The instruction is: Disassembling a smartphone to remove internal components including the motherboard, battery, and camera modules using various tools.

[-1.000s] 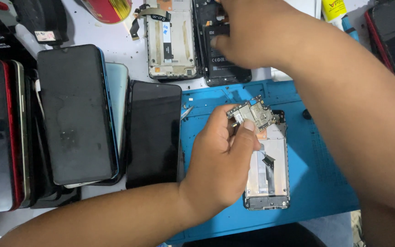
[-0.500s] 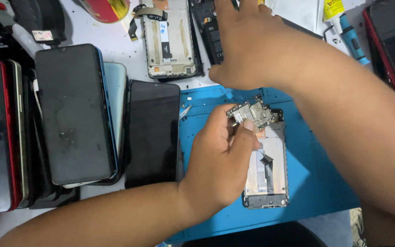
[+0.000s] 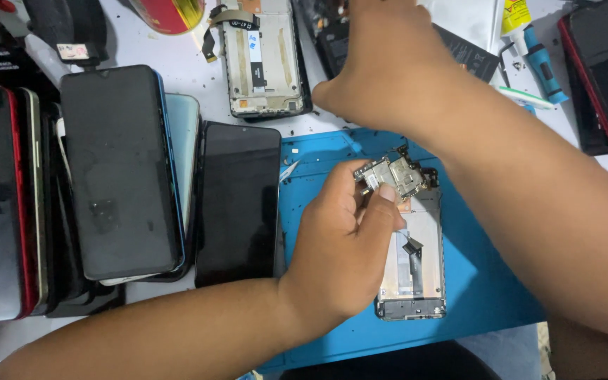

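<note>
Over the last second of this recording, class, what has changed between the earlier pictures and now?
The right hand, reaching over the dark opened phone at the top, has shifted slightly left. The left hand still pinches the circuit board over the open phone frame on the blue mat. The other phones have not moved.

— What's the bench like from where you stand?

— A pale, whitish tabletop [image 3: 198,77], evenly lit, no hard shadows. A blue work mat [image 3: 480,281] covers it from the centre toward five o'clock.

— And around the mat?

— Dark phones [image 3: 117,169] stacked side by side at nine o'clock, a red-edged one [image 3: 603,77] at two o'clock, a red and yellow can [image 3: 170,10] at eleven o'clock.

— Walls, floor?

— Out of sight; only the tabletop shows.
</note>
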